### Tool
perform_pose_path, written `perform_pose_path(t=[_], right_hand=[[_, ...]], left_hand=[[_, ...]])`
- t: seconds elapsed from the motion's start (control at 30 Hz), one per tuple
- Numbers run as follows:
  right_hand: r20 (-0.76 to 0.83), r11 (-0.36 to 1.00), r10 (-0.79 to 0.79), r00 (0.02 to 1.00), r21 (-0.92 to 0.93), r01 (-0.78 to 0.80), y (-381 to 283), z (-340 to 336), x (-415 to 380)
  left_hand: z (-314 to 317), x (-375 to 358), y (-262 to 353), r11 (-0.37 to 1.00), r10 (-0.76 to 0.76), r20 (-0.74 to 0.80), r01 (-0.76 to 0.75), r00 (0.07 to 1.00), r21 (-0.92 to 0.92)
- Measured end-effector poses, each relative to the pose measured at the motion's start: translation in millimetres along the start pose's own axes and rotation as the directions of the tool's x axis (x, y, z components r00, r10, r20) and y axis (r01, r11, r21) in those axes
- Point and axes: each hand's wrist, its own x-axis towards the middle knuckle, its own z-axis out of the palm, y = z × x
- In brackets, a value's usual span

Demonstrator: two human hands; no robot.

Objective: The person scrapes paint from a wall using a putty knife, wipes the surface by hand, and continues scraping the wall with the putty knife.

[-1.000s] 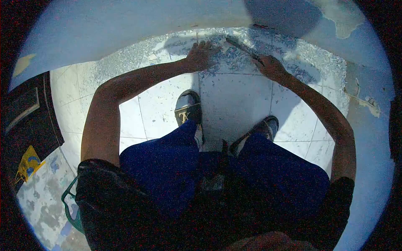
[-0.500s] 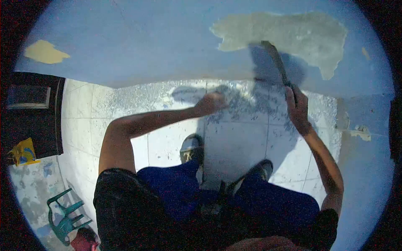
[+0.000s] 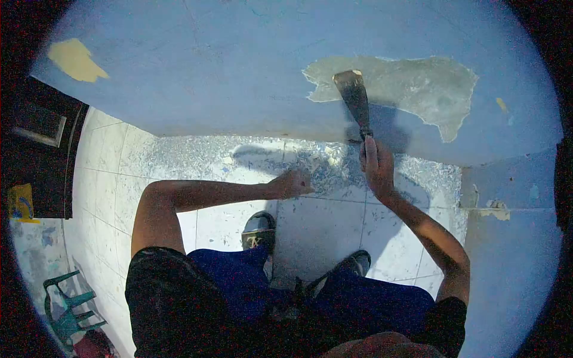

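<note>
A putty knife (image 3: 353,98) with a broad dark blade is gripped by the handle in my right hand (image 3: 377,164). Its blade points up, and the tip overlaps the left part of a large bare grey patch (image 3: 406,83) in the blue wall (image 3: 209,77). Jagged edges of paint surround this patch. My left hand (image 3: 289,184) is closed in a loose fist in front of my body, over the floor, away from the wall, with nothing visible in it.
Paint flakes (image 3: 322,164) litter the white tiled floor (image 3: 316,221) along the wall's foot. A smaller yellowish patch (image 3: 77,59) marks the wall at left. Near a dark door (image 3: 48,119) are a yellow packet (image 3: 22,201) and a green plastic chair (image 3: 68,307). My shoes (image 3: 259,230) stand on the tiles.
My right hand has moved left with the putty knife, whose blade now shows its broad face against the patch's left side. The view has shifted, and my left hand stays closed.
</note>
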Motion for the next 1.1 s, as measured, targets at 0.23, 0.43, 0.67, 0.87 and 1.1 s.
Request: perform_pose_path(t=[0.23,0.43,0.67,0.87,1.1], right_hand=[[0.03,0.997,0.031,0.999,0.074,-0.033,-10,8,-4],[0.06,0.989,0.103,0.993,0.101,-0.108,-51,14,10],[0.096,0.979,0.182,0.979,0.071,-0.189,-27,35,3],[0.093,0.978,0.21,0.973,-0.008,-0.21,-14,25,-11],[0.108,0.997,0.027,0.994,-0.074,-0.019,-27,22,1]], left_hand=[[-10,-15,-3,0.99,0.031,0.015,-0.029,0.999,-0.139],[-3,-18,-17,0.996,-0.012,0.035,0.016,0.999,-0.091],[13,-17,-33,0.995,0.101,-0.023,-0.101,0.995,-0.014],[-15,-25,3,0.998,-0.063,0.114,0.065,0.991,-0.01],[7,-22,-27,0.978,0.21,0.03,-0.21,0.977,0.001]])
